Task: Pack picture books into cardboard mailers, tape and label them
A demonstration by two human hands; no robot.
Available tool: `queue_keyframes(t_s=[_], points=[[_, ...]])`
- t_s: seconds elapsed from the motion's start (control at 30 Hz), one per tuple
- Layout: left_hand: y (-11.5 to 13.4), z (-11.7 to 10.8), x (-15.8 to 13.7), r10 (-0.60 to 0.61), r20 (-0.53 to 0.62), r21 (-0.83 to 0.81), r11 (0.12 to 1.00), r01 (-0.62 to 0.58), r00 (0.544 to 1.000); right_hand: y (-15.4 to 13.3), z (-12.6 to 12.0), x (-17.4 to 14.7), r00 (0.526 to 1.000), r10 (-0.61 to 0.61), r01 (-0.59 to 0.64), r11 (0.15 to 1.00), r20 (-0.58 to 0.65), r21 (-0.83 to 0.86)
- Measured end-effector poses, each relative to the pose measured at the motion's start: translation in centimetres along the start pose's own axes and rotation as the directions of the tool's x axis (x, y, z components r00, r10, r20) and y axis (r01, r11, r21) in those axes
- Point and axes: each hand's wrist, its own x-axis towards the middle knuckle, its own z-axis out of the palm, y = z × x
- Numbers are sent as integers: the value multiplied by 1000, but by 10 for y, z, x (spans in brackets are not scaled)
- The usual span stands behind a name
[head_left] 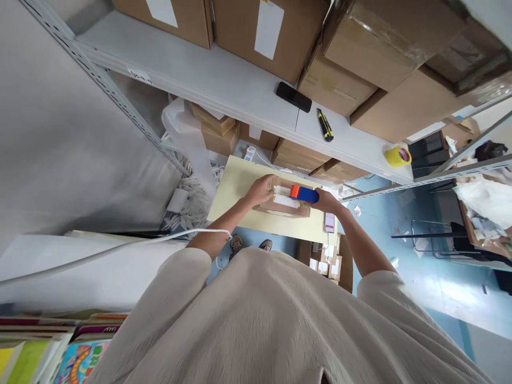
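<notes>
Carton (295,210) of brown board, a white label (286,201) on it, lies on the pale yellow table (230,192), just toward three o'clock from the middle of the view. At its nine-to-ten o'clock end the left hand (261,191) touches it, fingers partly curled; the inner side is hidden, so I cannot tell whether it grips or merely steadies the box. At three o'clock the right hand (326,201) is closed around the blue end of a tape dispenser (307,194), whose orange end points to nine o'clock, over the carton. Taking the carton as the clock's centre, a phone with a lit screen (329,222) lies on the table at four o'clock. On the grey shelf (240,90) beyond, a black phone (294,97) sits at twelve, a yellow-and-black utility knife (325,125) at one, and a yellow tape roll (398,156) between two and three. White paper strips (192,198) are heaped at nine.
</notes>
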Motion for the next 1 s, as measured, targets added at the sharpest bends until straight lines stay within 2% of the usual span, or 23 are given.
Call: queue_keyframes(t_s=[0.07, 0.17, 0.33, 0.53, 0.63, 0.73, 0.9, 1.0], points=[[8, 4, -1, 64, 177, 134, 987, -89, 982, 0, -1, 0, 1000, -12, 12, 1000, 5, -13], [7, 7, -3, 4, 322, 313, 943, -110, 947, 1, -6, -1, 999, -35, 36, 998, 30, -45], [-1, 4, -2, -78, 375, 411, 907, -90, 924, 2, -19, -2, 994, -91, 96, 992, 68, -82], [0, -2, 1, -122, 363, 445, 894, -57, 924, 14, -29, -6, 981, -177, 184, 978, 76, -102], [1, -5, 3, -147, 350, 458, 888, -32, 925, 45, -31, -12, 985, -148, 158, 979, 89, -125], [2, -6, 5, -170, 349, 474, 881, -17, 921, 96, -31, -20, 988, -124, 135, 983, 92, -121], [6, -8, 7, -199, 348, 505, 863, -5, 916, 191, -28, -30, 997, -5, 16, 990, 79, -137], [11, -10, 7, -233, 357, 541, 841, 3, 905, 228, -20, -27, 996, 32, -20, 990, 85, -138]])
